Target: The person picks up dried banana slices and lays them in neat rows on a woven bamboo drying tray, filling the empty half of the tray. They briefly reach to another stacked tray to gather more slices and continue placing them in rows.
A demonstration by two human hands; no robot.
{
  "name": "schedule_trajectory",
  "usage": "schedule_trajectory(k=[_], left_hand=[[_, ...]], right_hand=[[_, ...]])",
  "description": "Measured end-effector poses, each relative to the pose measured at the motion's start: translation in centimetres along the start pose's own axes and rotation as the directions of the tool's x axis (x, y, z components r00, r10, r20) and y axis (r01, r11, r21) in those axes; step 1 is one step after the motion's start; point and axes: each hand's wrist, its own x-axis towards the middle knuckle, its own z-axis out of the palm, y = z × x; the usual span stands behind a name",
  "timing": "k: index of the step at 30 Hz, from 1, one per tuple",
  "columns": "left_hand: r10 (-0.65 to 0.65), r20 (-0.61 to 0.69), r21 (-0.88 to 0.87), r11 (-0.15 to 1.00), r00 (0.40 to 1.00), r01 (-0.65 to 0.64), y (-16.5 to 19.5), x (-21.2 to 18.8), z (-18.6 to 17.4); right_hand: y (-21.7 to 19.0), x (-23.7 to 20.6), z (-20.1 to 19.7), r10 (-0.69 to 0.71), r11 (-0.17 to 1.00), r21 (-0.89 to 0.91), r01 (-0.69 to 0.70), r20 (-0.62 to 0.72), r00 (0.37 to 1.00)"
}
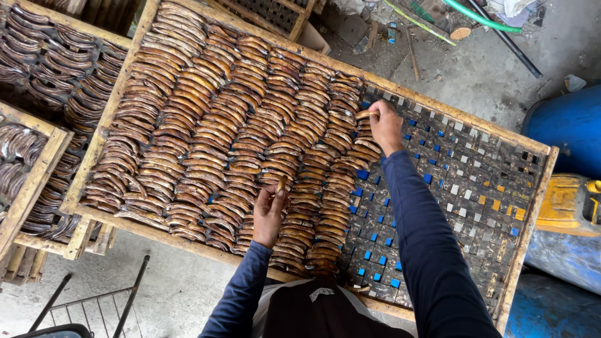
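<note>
A wooden-framed drying tray (539,188) with a woven mesh bottom holds several rows of brown dried banana slices (213,119) across its left two thirds. My right hand (384,125) reaches to the far end of the last row and pinches one banana slice (365,114) at the row's top. My left hand (269,213) is nearer to me, over the middle rows, and its fingers hold another banana slice (281,183) upright. Both arms wear dark blue sleeves.
More trays of darker slices (44,62) are stacked at the left. The right third of the mesh (463,181) is bare. Blue drums (566,128) and a yellow container (573,203) stand at the right. A metal rack (94,307) sits on the concrete floor below.
</note>
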Motion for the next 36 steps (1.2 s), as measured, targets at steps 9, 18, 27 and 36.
schedule_trajectory(k=[9, 18, 27, 36], left_hand=[[-0.066, -0.023, 0.074, 0.995, 0.998, 0.067, -1.1, -0.1, -0.4], [-0.123, 0.214, -0.144, 0.977, 0.969, 0.156, 1.5, -1.6, 2.1], [-0.181, 0.381, -0.352, 0.879, 0.907, 0.323, 4.2, -2.4, 5.1], [-0.232, 0.429, 0.012, 0.968, 0.873, 0.252, -0.3, 1.5, 4.1]], right_hand=[[1.7, -0.8, -0.4, -0.049, 0.983, -0.182, 0.04, -0.044, 0.998], [-2.3, -5.8, -1.0, 0.215, 0.915, 0.335, -0.225, 0.067, 0.974], [-14.5, -16.5, -0.9, -0.322, 0.914, 0.309, 0.265, 0.153, 0.934], [-9.3, -12.5, -1.5, -0.076, 0.537, 0.644, -0.545, 0.68, 0.729]])
